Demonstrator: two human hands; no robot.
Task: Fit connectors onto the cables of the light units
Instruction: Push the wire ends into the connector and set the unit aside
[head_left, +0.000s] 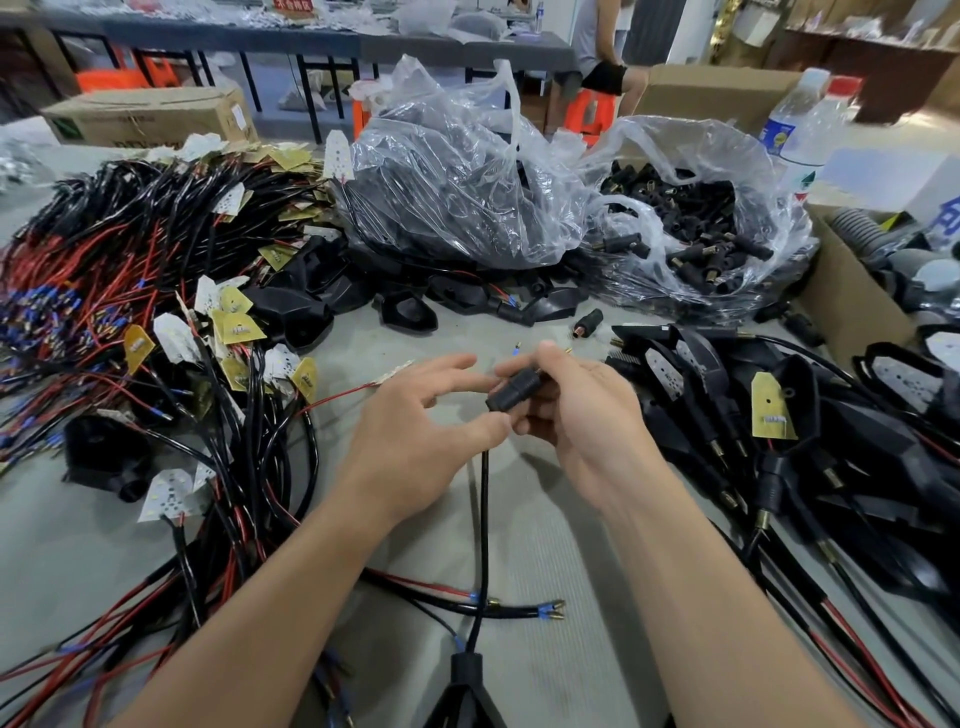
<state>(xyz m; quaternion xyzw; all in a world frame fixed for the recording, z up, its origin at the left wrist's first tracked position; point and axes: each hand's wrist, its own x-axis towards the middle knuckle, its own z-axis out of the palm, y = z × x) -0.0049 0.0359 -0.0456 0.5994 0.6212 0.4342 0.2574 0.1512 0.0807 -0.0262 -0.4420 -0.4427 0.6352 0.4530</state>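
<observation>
While the right hand (566, 410) pinches the black cylindrical plastic connector (514, 392) in its grip over the grey desk (545, 545), the connector's long axis follows the thin black cable (484, 519) toward the near edge (left hand (415, 415) loose-fingered, thumb just beside).

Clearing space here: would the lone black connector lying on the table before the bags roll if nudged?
Probably: the connector looks like a short round barrel lying on its side on the flat table, so a nudge may roll it. It seems small, likely light.

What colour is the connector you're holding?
Black; the connector shows best in the head view.
</observation>
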